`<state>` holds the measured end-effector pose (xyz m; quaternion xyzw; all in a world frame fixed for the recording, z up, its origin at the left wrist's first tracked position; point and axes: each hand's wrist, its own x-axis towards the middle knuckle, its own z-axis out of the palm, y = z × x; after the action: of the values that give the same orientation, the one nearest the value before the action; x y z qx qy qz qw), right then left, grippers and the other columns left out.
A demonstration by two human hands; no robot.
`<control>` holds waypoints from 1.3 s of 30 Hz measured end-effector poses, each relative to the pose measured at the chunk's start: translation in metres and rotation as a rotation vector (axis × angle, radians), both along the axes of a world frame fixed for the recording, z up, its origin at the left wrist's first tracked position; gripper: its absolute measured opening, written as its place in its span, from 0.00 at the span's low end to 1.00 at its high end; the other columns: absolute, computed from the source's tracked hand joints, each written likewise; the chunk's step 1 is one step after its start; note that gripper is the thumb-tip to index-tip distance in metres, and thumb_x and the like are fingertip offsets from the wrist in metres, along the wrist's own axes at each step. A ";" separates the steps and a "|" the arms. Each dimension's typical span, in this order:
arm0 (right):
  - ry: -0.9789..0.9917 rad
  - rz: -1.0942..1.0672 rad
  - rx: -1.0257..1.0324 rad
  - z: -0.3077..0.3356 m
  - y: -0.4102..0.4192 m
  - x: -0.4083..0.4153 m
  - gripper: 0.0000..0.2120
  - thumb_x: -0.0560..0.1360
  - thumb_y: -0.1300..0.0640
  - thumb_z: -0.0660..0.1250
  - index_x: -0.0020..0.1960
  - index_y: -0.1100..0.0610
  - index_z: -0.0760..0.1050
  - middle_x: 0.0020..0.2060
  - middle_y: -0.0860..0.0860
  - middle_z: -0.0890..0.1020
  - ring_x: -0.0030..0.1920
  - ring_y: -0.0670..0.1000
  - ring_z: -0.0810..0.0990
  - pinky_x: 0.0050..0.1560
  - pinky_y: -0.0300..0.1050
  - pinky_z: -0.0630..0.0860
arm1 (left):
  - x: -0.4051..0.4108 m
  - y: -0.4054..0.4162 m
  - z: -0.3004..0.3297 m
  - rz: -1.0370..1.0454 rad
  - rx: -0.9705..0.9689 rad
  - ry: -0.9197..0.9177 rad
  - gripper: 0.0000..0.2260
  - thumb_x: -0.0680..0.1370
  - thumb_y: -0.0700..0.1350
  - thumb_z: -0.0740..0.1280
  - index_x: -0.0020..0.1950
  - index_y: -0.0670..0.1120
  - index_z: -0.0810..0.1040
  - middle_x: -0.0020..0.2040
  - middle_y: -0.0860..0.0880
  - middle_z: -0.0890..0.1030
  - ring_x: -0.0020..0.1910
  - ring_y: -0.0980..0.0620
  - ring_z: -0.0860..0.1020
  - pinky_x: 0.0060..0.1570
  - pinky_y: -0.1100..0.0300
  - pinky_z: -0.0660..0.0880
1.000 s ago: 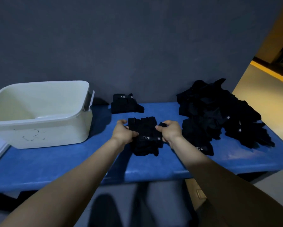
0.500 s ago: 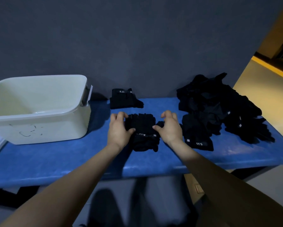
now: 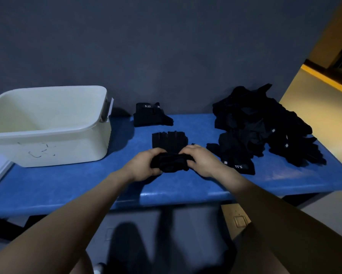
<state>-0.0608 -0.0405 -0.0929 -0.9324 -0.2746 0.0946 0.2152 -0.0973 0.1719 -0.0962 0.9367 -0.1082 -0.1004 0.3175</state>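
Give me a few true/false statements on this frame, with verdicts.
1. The left hand and the right hand both grip the black glove. True.
2. The white tub stands to the right of the hands. False: it stands to their left.
3. The pile of black gloves lies on the right part of the blue table. True.
4. The folded pair with the 5.11 label lies inside the tub. False: it lies on the table near the wall, beside the tub.

Left hand (image 3: 144, 166) and right hand (image 3: 202, 161) have slid back, now gripping the glove (image 3: 170, 141) by its near end.
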 end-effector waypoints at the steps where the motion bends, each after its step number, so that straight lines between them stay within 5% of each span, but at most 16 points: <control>1: 0.030 -0.014 0.036 0.001 -0.001 0.000 0.13 0.77 0.62 0.63 0.60 0.52 0.75 0.54 0.49 0.78 0.57 0.51 0.73 0.59 0.47 0.71 | -0.002 0.001 0.000 0.004 -0.019 -0.008 0.25 0.72 0.42 0.72 0.68 0.49 0.68 0.57 0.50 0.78 0.55 0.53 0.76 0.54 0.63 0.70; 5: 0.208 -0.125 0.261 0.006 -0.001 0.000 0.07 0.79 0.56 0.62 0.56 0.51 0.75 0.50 0.49 0.81 0.52 0.50 0.79 0.55 0.48 0.77 | -0.010 0.002 -0.004 0.138 -0.257 -0.108 0.16 0.77 0.46 0.67 0.63 0.47 0.70 0.51 0.50 0.81 0.50 0.52 0.79 0.52 0.60 0.74; 9: 0.247 -0.255 0.340 0.012 0.013 0.000 0.13 0.80 0.54 0.59 0.62 0.58 0.71 0.54 0.54 0.80 0.56 0.53 0.78 0.59 0.52 0.75 | -0.002 -0.007 -0.001 0.364 -0.370 -0.092 0.08 0.79 0.48 0.63 0.50 0.44 0.75 0.42 0.48 0.80 0.42 0.50 0.78 0.40 0.62 0.72; 14: 0.152 -0.441 0.277 0.014 0.033 0.007 0.16 0.81 0.51 0.58 0.63 0.59 0.65 0.42 0.51 0.73 0.46 0.52 0.74 0.46 0.47 0.72 | 0.014 -0.009 -0.003 0.557 -0.281 -0.008 0.15 0.79 0.51 0.63 0.40 0.41 0.72 0.34 0.47 0.75 0.37 0.47 0.74 0.33 0.59 0.68; 20: 0.028 -0.467 0.040 0.006 0.039 0.008 0.09 0.79 0.52 0.60 0.49 0.57 0.64 0.53 0.56 0.72 0.47 0.55 0.73 0.47 0.53 0.74 | 0.017 -0.009 -0.009 0.678 -0.114 0.013 0.18 0.74 0.57 0.67 0.47 0.41 0.73 0.42 0.46 0.76 0.44 0.46 0.75 0.40 0.56 0.70; 23: 0.056 -0.506 -0.030 0.012 0.038 0.010 0.13 0.78 0.49 0.62 0.54 0.59 0.69 0.55 0.56 0.70 0.51 0.58 0.75 0.45 0.51 0.74 | 0.021 -0.013 0.000 0.678 -0.002 0.087 0.21 0.74 0.58 0.67 0.35 0.42 0.68 0.32 0.47 0.72 0.31 0.49 0.71 0.29 0.58 0.65; 25: 0.150 -0.538 -0.043 0.018 0.040 0.013 0.13 0.78 0.50 0.63 0.54 0.60 0.69 0.49 0.55 0.72 0.44 0.55 0.75 0.38 0.47 0.71 | 0.026 -0.014 0.008 0.696 -0.011 0.183 0.23 0.74 0.57 0.68 0.31 0.42 0.64 0.29 0.47 0.69 0.27 0.51 0.69 0.25 0.59 0.62; 30: 0.347 -0.611 0.035 0.025 0.043 0.020 0.17 0.76 0.55 0.67 0.35 0.58 0.62 0.34 0.50 0.68 0.37 0.50 0.71 0.35 0.43 0.69 | 0.032 -0.012 0.010 0.751 -0.259 0.377 0.18 0.72 0.51 0.73 0.38 0.39 0.69 0.32 0.44 0.72 0.30 0.49 0.71 0.30 0.59 0.69; 35: 0.413 -0.630 0.104 0.027 0.046 0.023 0.13 0.75 0.57 0.69 0.41 0.60 0.65 0.34 0.51 0.68 0.40 0.50 0.72 0.40 0.42 0.71 | 0.035 -0.008 0.007 0.737 -0.265 0.407 0.15 0.74 0.49 0.71 0.47 0.37 0.74 0.39 0.43 0.77 0.36 0.47 0.74 0.36 0.57 0.71; 39: 0.427 -0.654 0.266 0.021 0.061 0.039 0.12 0.72 0.58 0.71 0.40 0.59 0.68 0.39 0.53 0.73 0.40 0.51 0.74 0.44 0.45 0.75 | 0.049 0.005 0.012 0.787 -0.310 0.324 0.18 0.76 0.48 0.68 0.59 0.35 0.75 0.57 0.41 0.79 0.52 0.44 0.78 0.49 0.57 0.71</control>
<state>-0.0217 0.0202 -0.0724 -0.8939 0.0771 0.1764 0.4049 -0.0480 0.1767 -0.0845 0.8199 0.2936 -0.1001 0.4811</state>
